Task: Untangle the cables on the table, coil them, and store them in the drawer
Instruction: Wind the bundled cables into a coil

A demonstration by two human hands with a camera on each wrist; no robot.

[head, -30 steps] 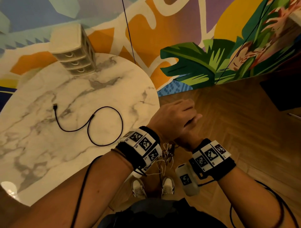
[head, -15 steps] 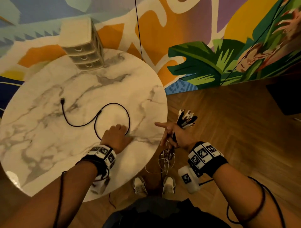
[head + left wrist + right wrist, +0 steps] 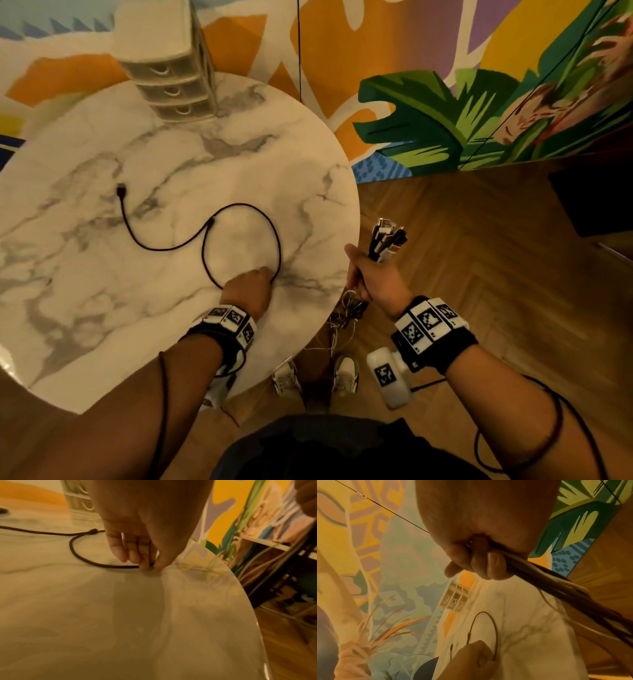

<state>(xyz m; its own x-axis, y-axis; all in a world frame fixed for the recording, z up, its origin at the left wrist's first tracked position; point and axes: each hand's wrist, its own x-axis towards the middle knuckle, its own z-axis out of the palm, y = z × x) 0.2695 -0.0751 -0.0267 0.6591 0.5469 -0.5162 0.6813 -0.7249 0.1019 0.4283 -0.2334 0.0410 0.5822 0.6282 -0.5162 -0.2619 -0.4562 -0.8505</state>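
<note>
Pinching hand: left hand (image 3: 247, 291), thumb and fingertips (image 3: 143, 566) closed on the near arc of the black cable, tips down on the bench.
Black cable (image 3: 239, 240): lies flat on the bench in one open loop with a tail; the plug end (image 3: 120, 189) lies beyond the loop, toward the drawer unit's side of the bench; a small bead-like piece (image 3: 92, 531) sits where loop and tail meet.
Gripping hand: right hand (image 3: 375, 279), off the bench's edge over the floor, fingers (image 3: 494, 563) curled round a cable bundle.
Cable bundle (image 3: 385, 240): black and white connector ends stand up out of the fist; thin pale wires (image 3: 346, 308) hang below it, near the bench's edge.
Bench (image 3: 102, 308): round, white marble-look top.
Drawer unit (image 3: 168, 65): small, pale, three drawers stacked, all closed; stands at the bench's far edge, well apart from the black cable.
Floor (image 3: 479, 257): wood herringbone, beside the bench.
Wall (image 3: 445, 102): painted mural with green leaves, beyond the bench.
</note>
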